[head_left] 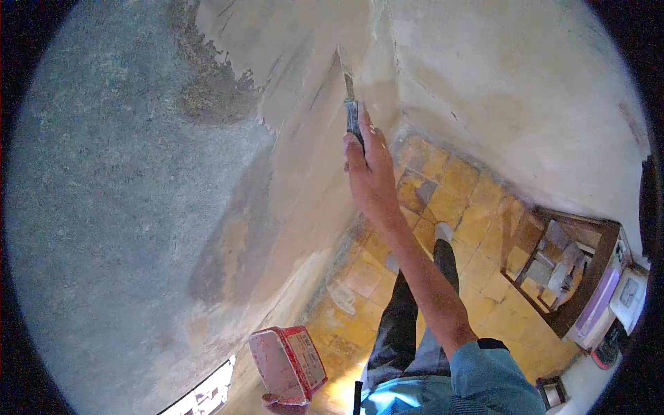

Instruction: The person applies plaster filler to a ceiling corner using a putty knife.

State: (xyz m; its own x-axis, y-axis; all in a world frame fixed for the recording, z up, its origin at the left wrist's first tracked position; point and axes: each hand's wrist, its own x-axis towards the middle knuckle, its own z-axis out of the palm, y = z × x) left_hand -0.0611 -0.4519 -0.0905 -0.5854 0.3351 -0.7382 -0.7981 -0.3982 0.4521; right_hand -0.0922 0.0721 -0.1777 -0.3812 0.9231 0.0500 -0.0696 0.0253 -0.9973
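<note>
Reaching out along the wall [138,207], the right hand [372,173] is gripping a scraper [353,114], with its fingers closed tight round the handle. The blade is touching the pale plaster high up, just beside the wall's corner, and grey bare patches are showing to its left. A blue sleeve [484,377] is covering the upper arm. At the bottom edge of the view, the left hand [277,402] is holding a red tub [287,363] from beneath. Its fingers are curled under the tub, though most of the hand is out of view. The tub is tilting near the wall's lower part, above the yellow tiled floor [456,207].
</note>
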